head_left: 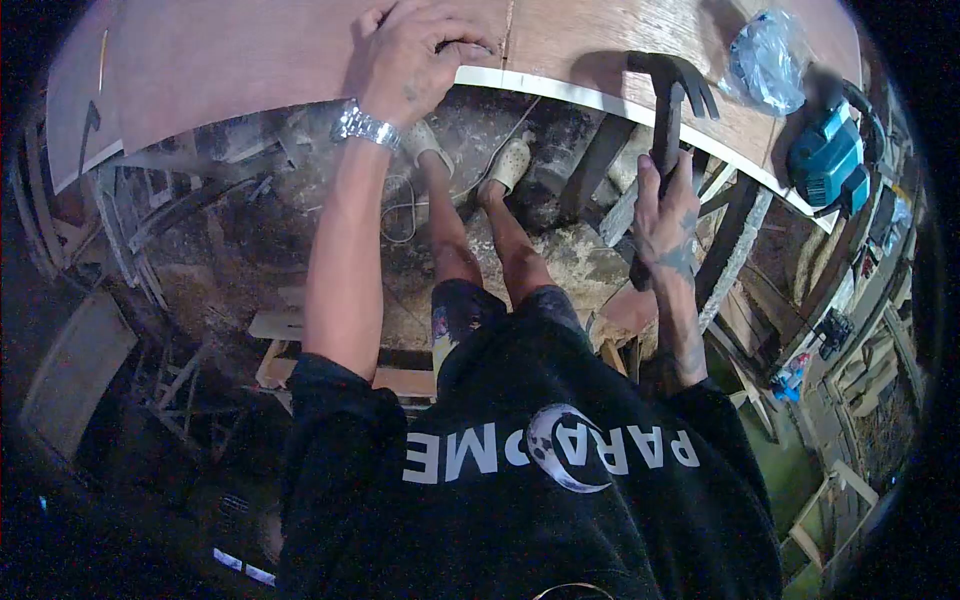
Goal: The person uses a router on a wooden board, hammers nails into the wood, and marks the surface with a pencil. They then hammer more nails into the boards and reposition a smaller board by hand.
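My right hand (665, 222) is wrapped round the handle of a dark claw hammer (668, 125). The hammer's head points up, over the pale front edge of a large plywood sheet (250, 55). On that sheet, close to its edge, rests my left hand (415, 62), wearing a metal watch (366, 127) at the wrist. Its thumb and forefinger come together by a thin seam in the wood. Whatever they pinch, if anything, is too small to make out.
A clear plastic bag (768, 62) and a teal power tool (828, 165) lie on the sheet's right side. Wooden offcuts and frames (130, 215) crowd the floor on both sides. A thin cable (405, 215) runs by my feet. A low wooden bench (400, 381) stands beneath me.
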Available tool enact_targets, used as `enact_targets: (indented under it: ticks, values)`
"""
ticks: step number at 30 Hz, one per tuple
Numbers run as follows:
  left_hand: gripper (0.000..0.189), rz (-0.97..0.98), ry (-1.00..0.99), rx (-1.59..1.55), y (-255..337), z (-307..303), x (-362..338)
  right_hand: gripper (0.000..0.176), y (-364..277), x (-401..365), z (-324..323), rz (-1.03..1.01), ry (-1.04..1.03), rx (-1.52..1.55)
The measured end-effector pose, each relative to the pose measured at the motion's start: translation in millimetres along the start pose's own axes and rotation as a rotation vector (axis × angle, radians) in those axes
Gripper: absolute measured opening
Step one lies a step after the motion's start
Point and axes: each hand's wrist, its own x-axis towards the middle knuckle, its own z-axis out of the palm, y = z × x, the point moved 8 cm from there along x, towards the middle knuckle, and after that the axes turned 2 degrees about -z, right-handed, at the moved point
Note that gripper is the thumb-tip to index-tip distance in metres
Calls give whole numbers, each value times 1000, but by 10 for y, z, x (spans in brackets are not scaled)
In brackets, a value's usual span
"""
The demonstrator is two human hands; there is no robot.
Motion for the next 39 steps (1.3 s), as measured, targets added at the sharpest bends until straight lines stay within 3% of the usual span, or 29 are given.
enact_targets:
  ticks: [5,8,9,13,15,18,20,21,24,26,28,30,31,32,36,39]
  values:
    - [21,69,91,19,-17,25,-2,30,-127,-32,-59,82,-90,18]
    - [20,65,62,-14,-26,32,-12,31,-601,-73,-70,-47,-116,227]
    - [19,51,31,-36,-24,14,-9,30,-616,-77,-36,10,-180,190]
    - [20,68,105,-183,161,-238,-13,31,-1105,-64,-48,-165,-229,218]
    - [9,51,79,-310,52,-131,-41,32,-1266,-85,-95,-236,-149,211]
    - [36,214,293,29,234,-255,-2,33,-1316,-123,-41,-267,-157,165]
    - [17,101,225,24,-109,28,-31,33,-1266,-40,101,-279,-221,-9]
    - [19,47,194,23,-158,32,0,32,-1243,47,198,-291,-324,12]
    - [19,118,139,119,-67,90,-51,31,-1358,35,-26,-211,-250,20]
    - [15,155,31,-164,-218,325,69,28,-1504,-37,-248,-290,-106,193]
    - [18,167,142,10,-12,51,6,28,-1379,-102,-253,-263,-27,315]
    - [16,67,191,-64,-41,-15,-53,29,-1393,-70,-136,-380,-18,142]
    - [15,20,222,-99,-76,-42,-54,29,-1204,4,95,-189,-321,-46]
    - [15,-9,181,-49,-99,-2,-26,28,-1168,45,151,-177,-425,-73]
    - [15,-15,82,-48,-21,-31,-24,27,-1505,-26,-263,-154,-192,41]
    - [16,35,65,-73,-8,-20,-22,30,-1403,-218,-377,-410,47,416]
